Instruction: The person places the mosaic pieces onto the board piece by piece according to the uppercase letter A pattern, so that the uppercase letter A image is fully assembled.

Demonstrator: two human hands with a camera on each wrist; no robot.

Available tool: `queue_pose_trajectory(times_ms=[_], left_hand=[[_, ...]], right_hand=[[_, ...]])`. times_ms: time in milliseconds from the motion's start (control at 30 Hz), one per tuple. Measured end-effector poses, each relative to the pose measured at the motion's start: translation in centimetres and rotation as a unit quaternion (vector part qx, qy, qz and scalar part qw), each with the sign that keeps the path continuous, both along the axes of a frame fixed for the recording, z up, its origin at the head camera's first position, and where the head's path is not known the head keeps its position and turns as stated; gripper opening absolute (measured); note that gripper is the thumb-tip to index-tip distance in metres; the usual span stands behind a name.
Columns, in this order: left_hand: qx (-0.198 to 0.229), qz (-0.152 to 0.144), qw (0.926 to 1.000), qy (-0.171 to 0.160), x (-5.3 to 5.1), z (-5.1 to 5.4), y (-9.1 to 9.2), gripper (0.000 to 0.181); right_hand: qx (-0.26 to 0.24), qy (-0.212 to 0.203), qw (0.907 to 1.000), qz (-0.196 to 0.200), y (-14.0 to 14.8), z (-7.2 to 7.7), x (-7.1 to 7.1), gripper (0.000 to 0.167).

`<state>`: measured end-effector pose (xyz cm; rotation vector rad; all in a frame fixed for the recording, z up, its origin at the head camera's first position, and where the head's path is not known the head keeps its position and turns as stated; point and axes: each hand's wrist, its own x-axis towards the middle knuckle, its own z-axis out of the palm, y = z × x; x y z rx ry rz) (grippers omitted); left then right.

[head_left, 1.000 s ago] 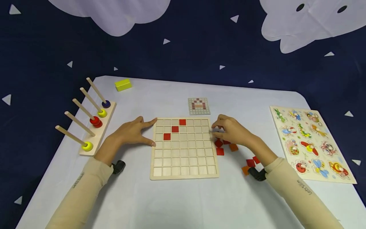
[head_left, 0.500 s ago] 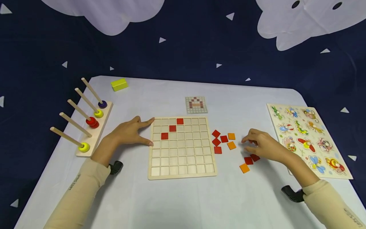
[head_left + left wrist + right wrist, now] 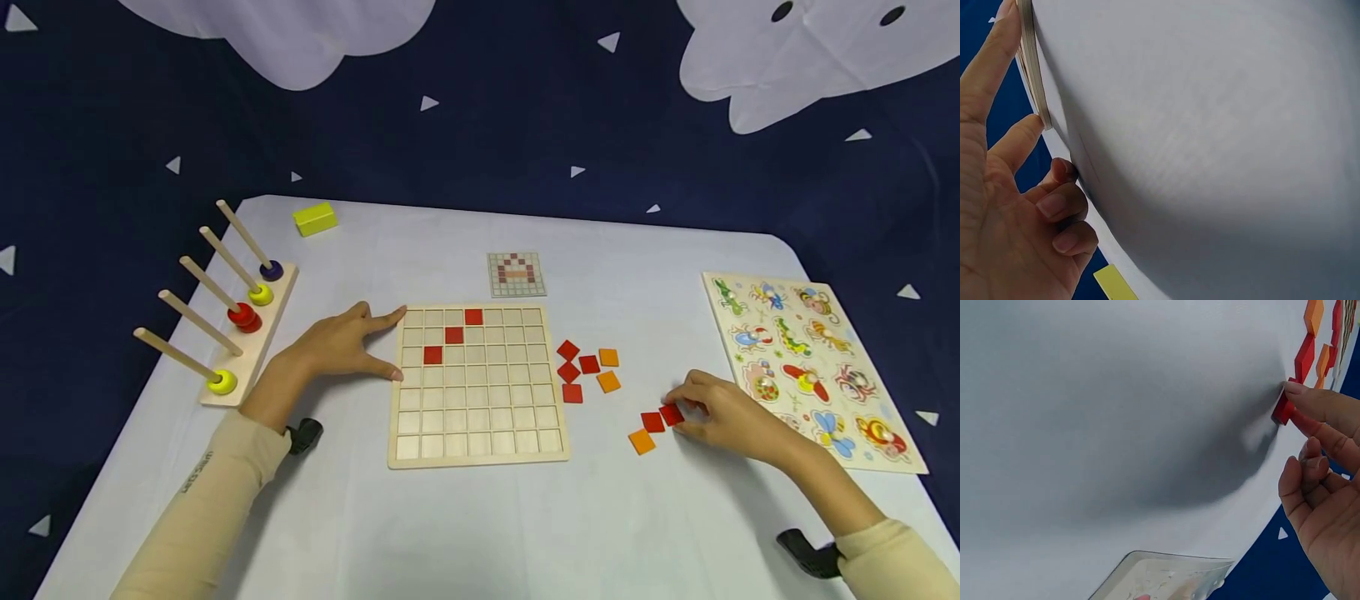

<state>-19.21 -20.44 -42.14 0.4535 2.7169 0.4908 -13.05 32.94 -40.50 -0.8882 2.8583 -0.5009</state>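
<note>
My left hand point(image 3: 336, 343) rests beside a square wooden grid board point(image 3: 477, 400). Its spread thumb and index finger touch the board's left edge, while the other fingers curl loosely in the left wrist view. Three red tiles sit in the board's upper cells, in a diagonal. My right hand point(image 3: 733, 421) pinches a small red square tile point(image 3: 1283, 409) between thumb and fingertip, low over the white tabletop. Close by that tile lie another red tile point(image 3: 652, 422) and an orange tile point(image 3: 641, 442).
More red and orange tiles point(image 3: 589, 364) lie right of the board. Behind it is a small pattern card point(image 3: 517, 275). A peg stand with rings point(image 3: 258, 337) and a yellow block point(image 3: 315, 219) are at left. An insect picture board point(image 3: 817, 367) lies at right.
My right hand has moved away from the board's right side, rightward and toward me, and now pinches a red tile. The left hand keeps its place at the board's edge.
</note>
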Motion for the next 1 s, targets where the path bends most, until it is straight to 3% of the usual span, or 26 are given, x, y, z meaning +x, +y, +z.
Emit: queue_pose_trajectory(times_ms=[200,467,733,1000], left_hand=[[-0.001,0.0,1.0,-0.001,0.0,-0.1,0.0,0.11],[0.001,0.001,1.0,0.0,0.0,-0.1,0.0,0.11],[0.0,0.002,1.0,-0.001,0.0,0.0,0.0,0.109],[0.004,0.006,1.0,-0.004,0.0,0.1,0.2,0.109]], right_hand=[[0.003,0.01,0.9999,-0.008,0.4,-0.4,0.2,0.024],[-0.042,0.059,0.9972,0.017,0.6,-1.2,0.4,0.024],[-0.047,0.033,0.9983,0.009,-0.3,-0.2,-0.3,0.025],[-0.051,0.025,0.998,0.026,-2.8,0.4,-1.5,0.023]])
